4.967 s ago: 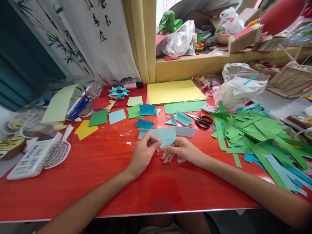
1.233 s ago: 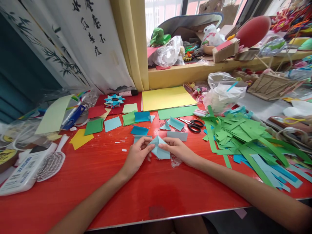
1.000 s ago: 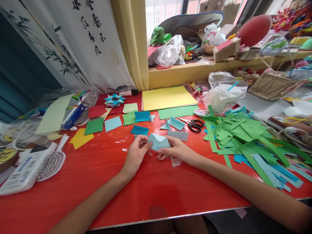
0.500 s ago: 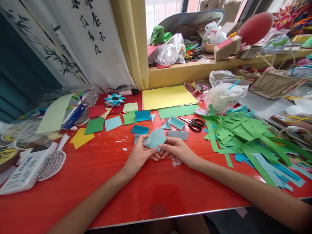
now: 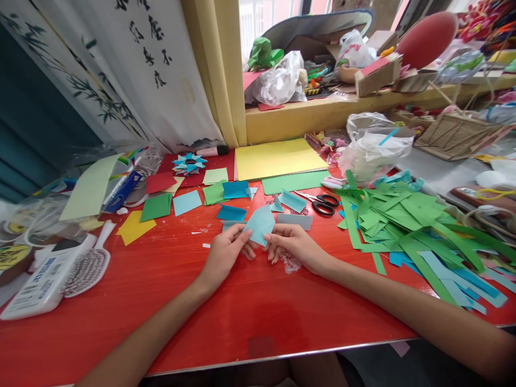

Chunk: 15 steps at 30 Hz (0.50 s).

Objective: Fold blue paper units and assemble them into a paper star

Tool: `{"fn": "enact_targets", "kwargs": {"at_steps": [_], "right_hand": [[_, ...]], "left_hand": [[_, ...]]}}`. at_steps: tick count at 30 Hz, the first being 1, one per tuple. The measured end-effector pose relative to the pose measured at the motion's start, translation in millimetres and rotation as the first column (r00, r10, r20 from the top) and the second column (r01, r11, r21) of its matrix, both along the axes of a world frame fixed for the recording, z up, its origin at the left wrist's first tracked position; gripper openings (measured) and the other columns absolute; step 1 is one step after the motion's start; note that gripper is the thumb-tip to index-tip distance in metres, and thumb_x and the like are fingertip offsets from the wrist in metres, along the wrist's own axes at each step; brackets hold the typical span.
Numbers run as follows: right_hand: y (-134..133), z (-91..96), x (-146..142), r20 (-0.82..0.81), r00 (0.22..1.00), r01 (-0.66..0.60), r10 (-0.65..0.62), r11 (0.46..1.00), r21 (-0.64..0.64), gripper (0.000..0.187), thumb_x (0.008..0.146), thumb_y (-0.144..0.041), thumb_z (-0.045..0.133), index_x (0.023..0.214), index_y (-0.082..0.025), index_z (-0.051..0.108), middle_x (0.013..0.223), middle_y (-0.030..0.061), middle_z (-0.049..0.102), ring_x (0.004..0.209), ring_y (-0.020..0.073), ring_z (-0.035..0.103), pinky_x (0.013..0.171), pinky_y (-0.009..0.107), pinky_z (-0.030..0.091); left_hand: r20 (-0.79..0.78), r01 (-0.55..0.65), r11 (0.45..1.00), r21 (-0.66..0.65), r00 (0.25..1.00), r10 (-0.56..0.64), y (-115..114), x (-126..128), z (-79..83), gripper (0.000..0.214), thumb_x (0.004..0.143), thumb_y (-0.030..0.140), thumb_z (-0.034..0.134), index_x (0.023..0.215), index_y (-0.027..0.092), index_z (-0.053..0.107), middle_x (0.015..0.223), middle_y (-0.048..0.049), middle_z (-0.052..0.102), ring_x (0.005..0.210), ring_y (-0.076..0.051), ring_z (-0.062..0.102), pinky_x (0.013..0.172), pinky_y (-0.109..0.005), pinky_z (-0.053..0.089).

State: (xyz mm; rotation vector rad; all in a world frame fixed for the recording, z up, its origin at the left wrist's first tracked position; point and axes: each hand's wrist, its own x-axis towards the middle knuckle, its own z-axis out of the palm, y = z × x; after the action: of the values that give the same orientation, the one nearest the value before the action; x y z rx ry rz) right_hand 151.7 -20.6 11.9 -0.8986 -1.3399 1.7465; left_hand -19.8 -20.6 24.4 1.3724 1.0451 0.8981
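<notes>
A light-blue piece of folded paper is held up over the red table between both hands. My left hand is closed, pinching its left edge between thumb and fingers. On the opposite edge, my right hand pinches the paper the same way. Just beyond lie a creased blue paper, a creased light-blue paper, a small folded light-blue piece and a flat grey-blue strip. Black-handled scissors rest past my right hand.
A heap of green paper strips covers the right side. Yellow sheets lie at the back, near a blue-and-white folded paper star. Green squares, a hairbrush and a white bottle are on the left.
The light-blue paper has turned in my fingers and now shows a flatter, pointed outline. My left thumb has shifted up along its edge, and the two hands are slightly farther apart.
</notes>
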Motion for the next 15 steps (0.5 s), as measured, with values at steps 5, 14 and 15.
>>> {"fn": "enact_targets", "kwargs": {"at_steps": [5, 14, 15], "right_hand": [[0.3, 1.1, 0.1, -0.007, 1.0, -0.021, 0.021, 0.999, -0.029, 0.033, 0.069, -0.046, 0.059, 0.074, -0.013, 0.054, 0.058, 0.0015, 0.059, 0.051, 0.0118, 0.059, 0.051, 0.024, 0.05], [1.0, 0.1, 0.1, -0.017, 1.0, -0.004, 0.003, 0.998, -0.055, 0.034, 0.066, -0.046, 0.062, 0.07, -0.013, 0.054, 0.062, 0.0019, 0.06, 0.049, 0.0103, 0.058, 0.046, 0.022, 0.048], [0.9, -0.3, 0.2, -0.018, 1.0, -0.001, 0.0, 0.998, -0.057, 0.033, 0.066, -0.045, 0.062, 0.07, -0.013, 0.054, 0.063, 0.002, 0.06, 0.049, 0.01, 0.057, 0.045, 0.021, 0.048]], "left_hand": [[-0.034, 0.016, 0.999, -0.034, 0.999, -0.018, -0.6, -0.4, -1.2, 0.025, 0.078, 0.037, 0.05, 0.083, 0.014, 0.054, 0.063, -0.0015, 0.061, 0.049, -0.012, 0.056, 0.051, -0.023, 0.045], [-0.017, 0.04, 0.997, -0.065, 0.999, -0.041, -1.8, -0.7, -3.3, 0.024, 0.078, 0.037, 0.049, 0.077, 0.014, 0.054, 0.064, -0.0018, 0.062, 0.048, -0.01, 0.053, 0.051, -0.022, 0.042], [-0.016, 0.042, 0.997, -0.065, 0.999, -0.043, -2.0, -0.7, -3.5, 0.023, 0.079, 0.037, 0.049, 0.077, 0.014, 0.054, 0.064, -0.0015, 0.062, 0.048, -0.01, 0.053, 0.051, -0.022, 0.041]]}}
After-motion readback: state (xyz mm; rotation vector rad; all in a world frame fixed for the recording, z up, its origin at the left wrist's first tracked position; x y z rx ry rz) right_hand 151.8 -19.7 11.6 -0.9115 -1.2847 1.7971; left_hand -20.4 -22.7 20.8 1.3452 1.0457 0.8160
